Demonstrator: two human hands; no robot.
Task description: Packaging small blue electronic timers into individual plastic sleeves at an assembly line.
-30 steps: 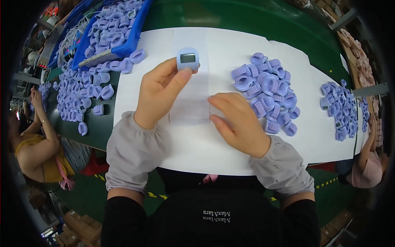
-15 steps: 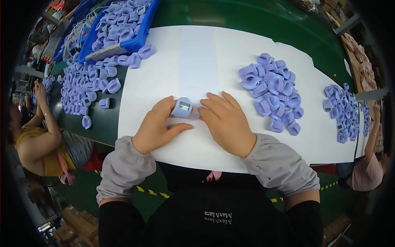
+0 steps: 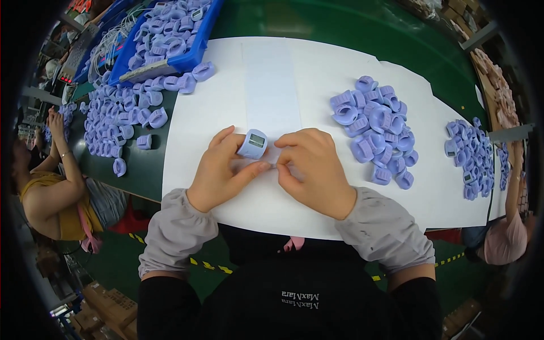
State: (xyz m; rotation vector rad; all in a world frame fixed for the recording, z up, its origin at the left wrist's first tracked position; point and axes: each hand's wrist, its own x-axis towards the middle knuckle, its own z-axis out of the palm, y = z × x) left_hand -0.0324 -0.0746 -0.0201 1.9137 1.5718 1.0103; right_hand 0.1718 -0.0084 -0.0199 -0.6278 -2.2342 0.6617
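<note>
Over the near half of the white sheet (image 3: 204, 119), left of its middle, the work was being done. Right of that middle, purple ring-shaped pieces (image 3: 379, 130) were heaped, and some could be scattered if the right hand (image 3: 313, 167) were swung wide. Its thumb and index finger were drawn close together; whether film was pinched there could not be told. By the left hand (image 3: 216, 173) the purple device (image 3: 253, 145) was held clamped in the fingers, over the left border of the clear strip (image 3: 272, 85), toward the sheet's near edge. The strip could be creased if it were pulled unevenly; the device could be dropped if the fingers were loosened while the thumb was occupied, and its screen (image 3: 258, 139) could be scuffed by fingertips.

Compared with half a second earlier, the right fingers had been curled in, the left thumb had been brought nearer to them, and the device had been turned.
</note>
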